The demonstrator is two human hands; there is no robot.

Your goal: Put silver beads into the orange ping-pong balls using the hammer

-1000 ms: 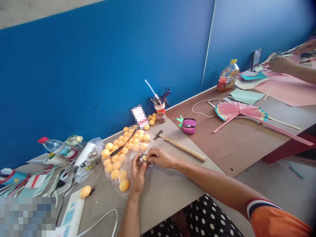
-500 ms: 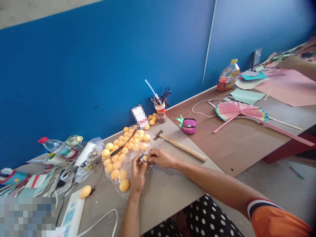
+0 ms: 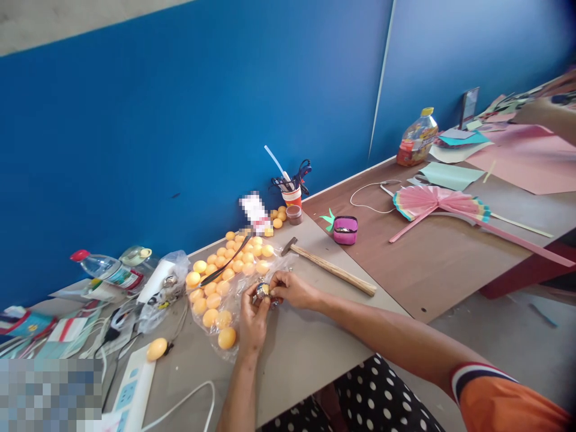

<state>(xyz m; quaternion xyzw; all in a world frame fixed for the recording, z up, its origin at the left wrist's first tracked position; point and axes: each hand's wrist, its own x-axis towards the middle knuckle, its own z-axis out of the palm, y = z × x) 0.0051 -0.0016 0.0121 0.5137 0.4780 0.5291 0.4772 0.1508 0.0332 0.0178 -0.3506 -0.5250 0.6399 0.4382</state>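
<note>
My left hand point(image 3: 251, 321) and my right hand point(image 3: 291, 289) meet over the grey table point(image 3: 306, 348). Both pinch a small shiny metal object point(image 3: 261, 291) with an orange bit in it; I cannot name it. My fingers are closed round it. Right beside the hands lies a clear plastic bag point(image 3: 211, 312) with several orange balls point(image 3: 225, 273) spilling across the table. A wooden-handled hammer point(image 3: 335, 271) lies just beyond my right hand.
A white power strip point(image 3: 132, 390) with cables and one orange ball point(image 3: 156, 349) lie at the left. A water bottle point(image 3: 105, 269), a cup of scissors and pens point(image 3: 291, 191), a pink pouch point(image 3: 344, 230) and a pink paper fan point(image 3: 432, 204) stand further off. Another person's hand point(image 3: 546, 114) works at the far right.
My hands have stayed together on the small metal object with only slight finger movement. The other person's hand at far right has shifted further right.
</note>
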